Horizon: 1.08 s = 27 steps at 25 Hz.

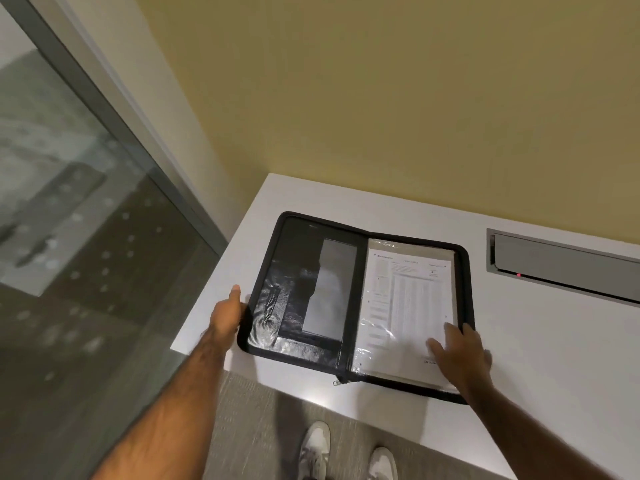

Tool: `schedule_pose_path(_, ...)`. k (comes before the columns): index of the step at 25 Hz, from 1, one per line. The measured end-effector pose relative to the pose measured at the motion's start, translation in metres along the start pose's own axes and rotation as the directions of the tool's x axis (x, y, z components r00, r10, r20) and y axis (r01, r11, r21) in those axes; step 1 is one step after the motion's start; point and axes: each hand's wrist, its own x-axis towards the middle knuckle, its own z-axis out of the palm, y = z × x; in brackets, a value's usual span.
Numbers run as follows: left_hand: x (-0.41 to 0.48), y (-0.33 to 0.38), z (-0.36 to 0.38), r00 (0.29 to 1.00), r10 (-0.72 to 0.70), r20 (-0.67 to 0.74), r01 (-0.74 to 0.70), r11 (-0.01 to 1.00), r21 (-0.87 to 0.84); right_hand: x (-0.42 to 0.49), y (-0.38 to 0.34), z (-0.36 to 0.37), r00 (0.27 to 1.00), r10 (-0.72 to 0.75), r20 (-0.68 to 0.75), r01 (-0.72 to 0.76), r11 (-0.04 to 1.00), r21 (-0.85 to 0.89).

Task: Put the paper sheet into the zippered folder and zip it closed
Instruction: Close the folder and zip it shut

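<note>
A black zippered folder (298,306) lies open flat on the white table (540,341). Its right half holds the printed paper sheet (408,299) under a clear plastic sleeve. Its left half shows black pockets and a grey panel. My left hand (227,311) grips the folder's left edge, thumb up along the outer side. My right hand (462,355) rests flat on the lower right corner of the sheet, fingers spread. The zipper pull (336,382) hangs at the bottom of the spine.
A grey cable hatch (568,265) with a red light is set into the table at the right. A yellow wall stands behind, a glass partition (69,220) at the left. My white shoes (346,452) stand by the table's near edge.
</note>
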Motion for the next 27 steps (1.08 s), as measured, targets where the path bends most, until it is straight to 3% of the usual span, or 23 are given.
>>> schedule_pose_path(3,-0.008,0.020,-0.016,0.984,0.006,0.176,0.011,0.995,-0.098,-0.014,-0.076,0.013,0.989,-0.150,-0.010,0.150,0.987,0.058)
schedule_pose_path(7,-0.016,0.045,-0.023,0.930,0.087,0.358,0.013,0.963,-0.269,-0.034,-0.202,0.025,0.960,-0.279,0.033,0.242,0.880,0.409)
schedule_pose_path(12,-0.032,0.060,-0.021,0.820,0.190,0.539,0.039,0.922,-0.385,-0.042,-0.283,0.009,0.938,-0.338,0.083,0.242,0.805,0.541)
schedule_pose_path(19,-0.085,0.073,0.013,0.619,0.348,0.704,0.125,0.841,-0.526,-0.055,-0.286,-0.014,0.949,-0.315,0.030,0.203,0.677,0.708)
schedule_pose_path(23,-0.116,0.066,0.056,0.589,0.391,0.708,0.061,0.851,-0.522,-0.066,-0.264,-0.037,0.955,-0.296,0.012,0.162,0.556,0.815)
schedule_pose_path(27,-0.141,0.056,0.106,0.607,0.408,0.682,-0.070,0.883,-0.465,-0.070,-0.227,-0.057,0.962,-0.272,-0.003,0.128,0.443,0.887)
